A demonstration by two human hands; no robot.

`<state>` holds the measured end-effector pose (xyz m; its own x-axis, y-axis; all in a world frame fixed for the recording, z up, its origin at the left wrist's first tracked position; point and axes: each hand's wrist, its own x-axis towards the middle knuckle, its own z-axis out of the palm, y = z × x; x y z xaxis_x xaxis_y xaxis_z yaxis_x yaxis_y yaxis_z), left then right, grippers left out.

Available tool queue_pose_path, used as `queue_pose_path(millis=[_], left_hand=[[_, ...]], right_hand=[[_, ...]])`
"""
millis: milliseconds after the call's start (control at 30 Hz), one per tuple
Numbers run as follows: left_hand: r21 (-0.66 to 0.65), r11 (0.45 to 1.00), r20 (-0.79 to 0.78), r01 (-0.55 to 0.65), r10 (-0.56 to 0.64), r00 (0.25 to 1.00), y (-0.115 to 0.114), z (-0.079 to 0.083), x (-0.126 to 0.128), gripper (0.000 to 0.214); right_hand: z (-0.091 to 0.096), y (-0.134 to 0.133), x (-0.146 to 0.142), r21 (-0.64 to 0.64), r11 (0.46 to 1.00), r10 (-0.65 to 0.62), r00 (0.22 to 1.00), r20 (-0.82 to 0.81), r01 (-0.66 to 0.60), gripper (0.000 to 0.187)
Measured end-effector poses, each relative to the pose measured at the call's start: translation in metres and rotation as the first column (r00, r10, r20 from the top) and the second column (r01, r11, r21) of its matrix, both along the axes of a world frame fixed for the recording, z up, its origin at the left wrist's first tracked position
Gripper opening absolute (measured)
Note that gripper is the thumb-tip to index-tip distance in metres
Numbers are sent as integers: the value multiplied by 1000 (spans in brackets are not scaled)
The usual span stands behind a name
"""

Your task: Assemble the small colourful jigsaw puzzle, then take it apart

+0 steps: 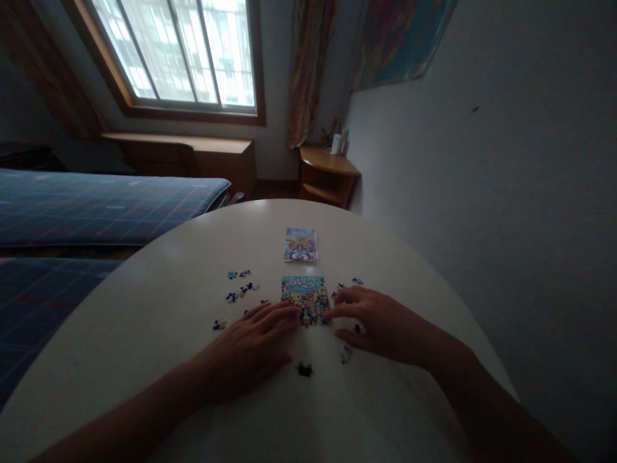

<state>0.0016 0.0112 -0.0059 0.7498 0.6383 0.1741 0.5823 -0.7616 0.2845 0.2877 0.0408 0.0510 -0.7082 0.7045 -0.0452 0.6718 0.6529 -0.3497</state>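
A small colourful jigsaw puzzle [303,297] lies partly assembled on the round white table [159,321]. My left hand [250,350] rests flat on the table, fingers stretched out, fingertips touching the puzzle's lower left edge. My right hand [373,321] lies at the puzzle's lower right corner, fingers extended and pressed onto its edge. Nothing shows in either hand. A printed picture card [300,245] lies beyond the puzzle. Loose pieces [241,289] are scattered to the left, and others [348,283] sit by my right hand. Two single pieces [304,369] lie between my wrists.
A bed with a blue plaid cover [96,206] stands left of the table. A wooden corner shelf [328,173] and a low wooden cabinet [193,154] sit under the window [183,51]. A grey wall [506,193] runs close along the table's right side.
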Motion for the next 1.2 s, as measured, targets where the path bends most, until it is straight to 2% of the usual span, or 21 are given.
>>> queue_pose_path(millis=[67, 167, 233, 367, 533, 767, 967, 1200], left_hand=[[19, 998, 26, -61, 61, 998, 6, 1, -9, 47], [48, 991, 35, -125, 123, 992, 16, 2, -25, 26], [64, 988, 40, -142, 140, 989, 22, 2, -35, 20], [54, 983, 21, -175, 174, 984, 28, 3, -45, 20], [-5, 980, -50, -199, 199, 979, 32, 7, -47, 17], [-39, 970, -65, -241, 238, 969, 36, 9, -51, 21], [-49, 961, -25, -272, 271, 962, 40, 11, -63, 23], [-83, 940, -78, -331, 325, 943, 40, 15, -71, 22]], right_hand=[[7, 6, 16, 13, 991, -131, 991, 1, 131, 21], [12, 12, 35, -117, 952, -274, 958, 85, 282, 13], [12, 13, 42, -201, 924, -306, 944, 124, 326, 16], [7, 11, 39, -261, 907, -301, 943, 142, 329, 20], [2, 10, 32, -289, 916, -254, 960, 121, 279, 12], [4, 13, 36, -336, 905, -242, 966, 95, 260, 14], [3, 21, 47, -175, 925, -331, 941, 63, 337, 16], [-4, 24, 44, -202, 925, -317, 947, 49, 320, 21]])
